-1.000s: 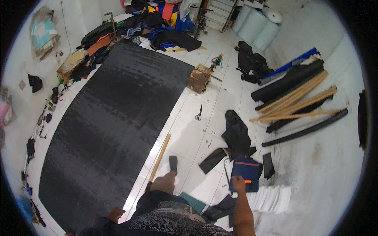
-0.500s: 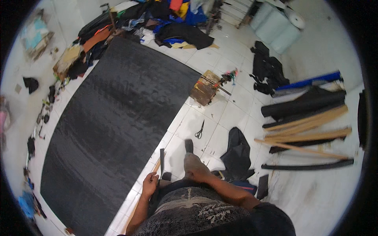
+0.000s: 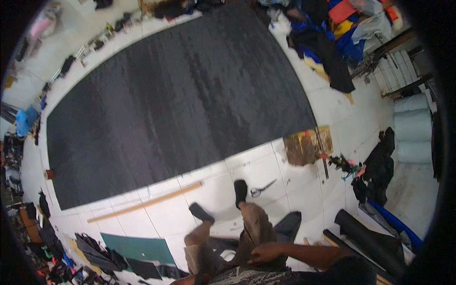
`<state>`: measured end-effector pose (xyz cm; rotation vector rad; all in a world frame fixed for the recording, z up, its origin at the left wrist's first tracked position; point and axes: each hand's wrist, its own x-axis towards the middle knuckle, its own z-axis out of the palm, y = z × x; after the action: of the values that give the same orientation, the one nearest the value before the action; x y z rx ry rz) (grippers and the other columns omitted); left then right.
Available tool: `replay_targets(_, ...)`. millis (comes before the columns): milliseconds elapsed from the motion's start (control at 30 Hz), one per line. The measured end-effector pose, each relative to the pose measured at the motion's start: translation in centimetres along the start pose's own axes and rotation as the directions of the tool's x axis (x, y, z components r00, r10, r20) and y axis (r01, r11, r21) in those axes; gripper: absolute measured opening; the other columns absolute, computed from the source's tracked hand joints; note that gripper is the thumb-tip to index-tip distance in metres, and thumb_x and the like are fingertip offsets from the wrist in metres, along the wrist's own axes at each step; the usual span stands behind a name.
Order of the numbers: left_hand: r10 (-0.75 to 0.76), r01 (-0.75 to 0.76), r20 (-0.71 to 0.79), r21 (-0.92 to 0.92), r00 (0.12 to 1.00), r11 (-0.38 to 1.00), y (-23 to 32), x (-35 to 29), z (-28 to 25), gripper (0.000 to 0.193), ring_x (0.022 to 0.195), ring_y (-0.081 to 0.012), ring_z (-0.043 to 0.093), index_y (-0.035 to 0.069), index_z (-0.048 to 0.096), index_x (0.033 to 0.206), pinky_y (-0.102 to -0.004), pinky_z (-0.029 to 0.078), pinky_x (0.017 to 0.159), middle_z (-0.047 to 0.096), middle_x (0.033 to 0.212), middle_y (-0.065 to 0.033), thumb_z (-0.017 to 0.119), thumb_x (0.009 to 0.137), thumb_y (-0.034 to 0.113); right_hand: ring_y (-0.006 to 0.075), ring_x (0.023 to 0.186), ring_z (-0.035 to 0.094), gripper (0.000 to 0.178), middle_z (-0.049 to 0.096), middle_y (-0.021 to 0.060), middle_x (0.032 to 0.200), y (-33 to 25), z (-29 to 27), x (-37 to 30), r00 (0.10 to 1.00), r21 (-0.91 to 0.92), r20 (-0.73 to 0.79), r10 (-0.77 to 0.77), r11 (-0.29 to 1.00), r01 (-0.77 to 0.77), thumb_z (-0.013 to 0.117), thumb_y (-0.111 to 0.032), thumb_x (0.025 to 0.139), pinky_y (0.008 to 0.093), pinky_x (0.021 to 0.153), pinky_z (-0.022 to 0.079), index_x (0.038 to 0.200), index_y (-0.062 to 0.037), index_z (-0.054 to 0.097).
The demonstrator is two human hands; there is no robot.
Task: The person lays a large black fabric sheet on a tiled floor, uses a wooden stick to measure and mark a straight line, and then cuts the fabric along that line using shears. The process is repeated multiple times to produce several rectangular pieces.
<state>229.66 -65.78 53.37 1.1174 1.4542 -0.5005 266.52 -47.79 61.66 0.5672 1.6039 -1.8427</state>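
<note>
Hand [image 3: 260, 254] low at the thigh, black sheet [image 3: 175, 104] spread out ahead

Rests this hand, the right one, on or just over the brownish shorts [image 3: 259, 232], with fingers slightly bent; cannot tell whether clenched, slack or grasping fabric; cannot tell the state of the left hand either, out of view

Has a dark cloth [image 3: 289, 224] just beyond the right knee, and both dark-covered feet [image 3: 241, 192] on white tiles [image 3: 256, 168]; has black-handled scissors [image 3: 262, 189] beside the right foot, with blades pointing up and to the right

Faces the black sheet in front of the feet, lying flat over much of the floor, with its near edge slanting up to the right; has a pale wooden strip [image 3: 145, 202] just beside that edge, running roughly along it

Has a green board [image 3: 137, 247] on the tiles left of the legs

Shows, farther out, a brown block [image 3: 301, 147] at the sheet's near right corner, with a metal bar [image 3: 325, 161] across it; to the right, a black roll [image 3: 368, 237] near a blue roll [image 3: 394, 221], a heap of black cloth [image 3: 375, 175] and pale rolls [image 3: 412, 135] beyond; at upper right, a jumbled pile [image 3: 327, 35] in black, blue, yellow and red
</note>
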Motion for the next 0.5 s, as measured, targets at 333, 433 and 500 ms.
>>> replay_targets(333, 0.307, -0.239, -0.367, 0.22, 0.878, 0.946, 0.3, 23.5, -5.9, 0.027, 0.08, -0.0325, 0.06, 0.003, 0.058, 0.108, -0.0427, 0.05, 0.07, 0.062, 0.092, -0.016, 0.067, 0.085, 0.013, 0.023, 0.073, 0.062, 0.028, 0.068, 0.0128, 0.097, 26.7, -24.2, 22.5, 0.701, 0.204, -0.692, 0.171, 0.978, -0.037, 0.052, -0.03, 0.097, 0.039, 0.065, 0.049, 0.108, -0.0063, 0.063)
replay_targets(433, 0.294, -0.222, -0.738, 0.197, 0.608, 0.955, 7.0, 29.0, -15.1, 0.02, 0.075, -0.0226, 0.055, 0.003, 0.057, 0.108, -0.0353, 0.047, 0.067, 0.058, 0.088, -0.0121, 0.063, 0.091, 0.011, 0.0213, 0.072, 0.064, 0.046, 0.067, 0.0125, 0.091, 44.3, -31.5, 22.9, 0.194, 0.418, -0.886, 0.42, 0.907, -0.055, 0.062, -0.044, 0.091, 0.0383, 0.062, 0.056, 0.109, -0.0015, 0.061)
replay_targets(500, 0.128, -0.304, -0.699, -0.134, 0.704, 0.943, 6.5, 32.1, -16.9, 0.023, 0.069, -0.0147, 0.046, 0.0, 0.056, 0.111, -0.0285, 0.042, 0.062, 0.05, 0.077, -0.0072, 0.062, 0.09, 0.007, 0.0212, 0.069, 0.063, 0.058, 0.064, 0.0104, 0.086, 50.5, -33.8, 21.3, -0.019, 0.662, -0.749, 0.662, 0.749, 0.009, 0.062, -0.053, 0.088, 0.0383, 0.055, 0.058, 0.109, 0.0006, 0.058)
